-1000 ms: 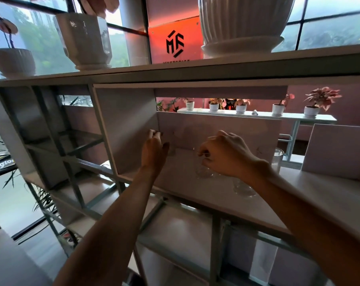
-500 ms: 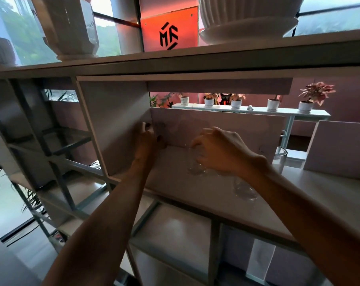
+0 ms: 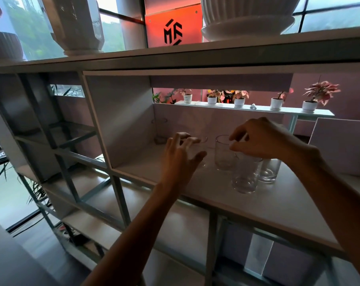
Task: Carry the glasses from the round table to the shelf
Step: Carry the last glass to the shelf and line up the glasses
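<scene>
Several clear drinking glasses stand on the white shelf board (image 3: 278,205). My left hand (image 3: 181,155) hovers with fingers spread in front of a short glass (image 3: 202,141) and does not grip it. My right hand (image 3: 265,139) is above the glasses, loosely curled, with its index finger and thumb apart beside the rim of a tall glass (image 3: 223,155). It holds nothing. Two more glasses stand under my right wrist, one in front (image 3: 245,176) and one behind (image 3: 268,171). Another glass (image 3: 159,131) stands in the back left corner of the compartment.
A side wall (image 3: 123,120) closes the compartment on the left and a back panel (image 3: 216,120) stands behind the glasses. White plant pots (image 3: 78,27) sit on the top board. A leaning white panel (image 3: 340,145) is at the right. Open frame shelves lie below and to the left.
Both hands have let go of their glasses and drawn back toward me. The left hand's fingers have spread and the right hand has lifted off the tall glass. The view has shifted slightly.
</scene>
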